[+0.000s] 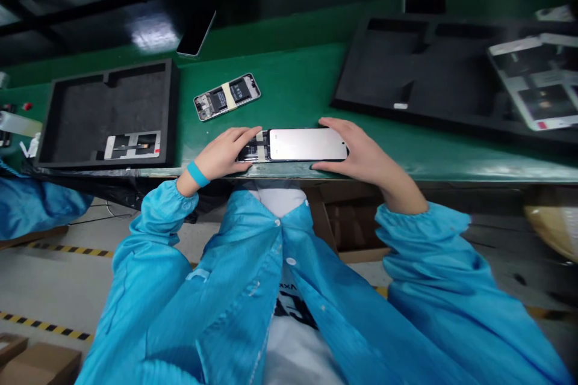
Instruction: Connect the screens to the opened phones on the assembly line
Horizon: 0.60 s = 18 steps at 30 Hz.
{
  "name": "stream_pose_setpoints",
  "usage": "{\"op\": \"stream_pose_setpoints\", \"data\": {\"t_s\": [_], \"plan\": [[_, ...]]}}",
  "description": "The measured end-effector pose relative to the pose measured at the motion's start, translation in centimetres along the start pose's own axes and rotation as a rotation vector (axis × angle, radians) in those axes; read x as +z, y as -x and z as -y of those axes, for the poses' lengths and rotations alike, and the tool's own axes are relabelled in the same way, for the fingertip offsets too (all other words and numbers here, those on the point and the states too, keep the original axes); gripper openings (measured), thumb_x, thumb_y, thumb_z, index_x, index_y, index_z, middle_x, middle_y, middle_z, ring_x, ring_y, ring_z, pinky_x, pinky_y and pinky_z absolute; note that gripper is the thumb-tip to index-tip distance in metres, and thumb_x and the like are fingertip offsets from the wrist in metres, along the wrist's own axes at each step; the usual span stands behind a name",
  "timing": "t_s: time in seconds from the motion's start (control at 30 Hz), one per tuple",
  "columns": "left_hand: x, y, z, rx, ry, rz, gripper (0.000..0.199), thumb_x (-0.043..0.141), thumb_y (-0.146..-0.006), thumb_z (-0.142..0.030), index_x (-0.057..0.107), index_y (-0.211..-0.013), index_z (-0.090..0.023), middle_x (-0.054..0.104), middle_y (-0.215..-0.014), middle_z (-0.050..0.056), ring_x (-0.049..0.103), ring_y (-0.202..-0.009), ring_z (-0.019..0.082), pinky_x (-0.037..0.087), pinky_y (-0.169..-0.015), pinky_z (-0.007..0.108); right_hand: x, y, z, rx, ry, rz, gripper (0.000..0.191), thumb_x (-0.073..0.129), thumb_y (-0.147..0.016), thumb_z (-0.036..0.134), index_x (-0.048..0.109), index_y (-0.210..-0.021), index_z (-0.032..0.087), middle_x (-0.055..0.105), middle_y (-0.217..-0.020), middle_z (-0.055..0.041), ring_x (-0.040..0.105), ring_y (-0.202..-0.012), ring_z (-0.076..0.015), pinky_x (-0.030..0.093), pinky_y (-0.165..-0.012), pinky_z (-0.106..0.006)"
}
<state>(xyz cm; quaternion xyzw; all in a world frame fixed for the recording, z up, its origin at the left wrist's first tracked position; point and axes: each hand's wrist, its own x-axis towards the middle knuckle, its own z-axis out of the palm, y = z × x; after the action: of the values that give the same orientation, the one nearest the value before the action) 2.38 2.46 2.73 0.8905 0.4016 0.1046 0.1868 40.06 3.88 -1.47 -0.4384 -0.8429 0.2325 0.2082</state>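
At the bench's front edge, my left hand (226, 153) grips the left end of an opened phone body (255, 150), thumb in front and fingers behind. Its inner parts and a strip of pale tape show beside my fingers. A phone screen (307, 144) with a bright, whitish face lies to the right, against or partly over that body; I cannot tell how they join. My right hand (354, 150) closes around the screen's right end, thumb on the near side and fingers on the far side. Behind them rests another opened phone body (228, 96) with tape across it.
A black foam tray (171, 114) on the left holds one screen part (132, 145). The larger black tray (352, 96) on the right has several screen parts (537, 81) at its right. A dark phone (197, 34) lies at the back. A person's blue sleeve (40, 204) shows at left.
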Motion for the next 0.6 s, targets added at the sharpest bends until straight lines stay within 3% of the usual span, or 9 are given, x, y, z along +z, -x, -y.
{"op": "stream_pose_setpoints", "data": {"t_s": [0.13,0.3,0.5,0.6], "plan": [[0.1,-0.4,-0.3,-0.016,0.000,0.014,0.089,0.071,-0.088,-0.022,0.033,-0.168,-0.018,0.051,-0.165,0.020,0.052,-0.150,0.037,0.045,-0.126,0.054,-0.4,-2.4,0.6,-0.101,0.039,0.103,0.100,0.066,-0.088,0.081,0.048,-0.166,0.021,0.057,-0.162,-0.0189,0.052,-0.149,-0.0472,0.042,-0.124,-0.068],[0.4,-0.9,-0.2,-0.049,0.023,0.022,0.090,0.078,-0.081,-0.022,0.040,-0.162,-0.014,0.060,-0.155,0.021,0.057,-0.143,0.038,0.051,-0.119,0.052,-0.4,-5.6,2.2,-0.172,0.040,0.224,0.105,0.066,-0.088,0.081,0.046,-0.167,0.015,0.062,-0.155,-0.0208,0.059,-0.138,-0.0467,0.051,-0.115,-0.066],[0.9,-0.5,0.1,-0.033,0.079,-0.028,0.103,0.073,-0.086,-0.024,0.018,-0.173,-0.017,0.053,-0.161,0.022,0.054,-0.147,0.037,0.051,-0.119,0.051,-0.1,-5.7,2.6,-0.144,-0.017,0.185,0.101,0.069,-0.085,0.082,0.051,-0.164,0.022,0.063,-0.157,-0.0157,0.060,-0.138,-0.0443,0.052,-0.115,-0.064],[0.9,-0.2,0.2,-0.012,0.103,-0.056,0.103,0.072,-0.088,-0.025,0.016,-0.174,-0.023,0.051,-0.163,0.019,0.052,-0.149,0.035,0.049,-0.121,0.050,0.0,-5.2,2.6,-0.107,-0.042,0.151,0.100,0.075,-0.081,0.081,0.055,-0.161,0.025,0.066,-0.153,-0.0137,0.063,-0.135,-0.0426,0.054,-0.114,-0.062]]}}
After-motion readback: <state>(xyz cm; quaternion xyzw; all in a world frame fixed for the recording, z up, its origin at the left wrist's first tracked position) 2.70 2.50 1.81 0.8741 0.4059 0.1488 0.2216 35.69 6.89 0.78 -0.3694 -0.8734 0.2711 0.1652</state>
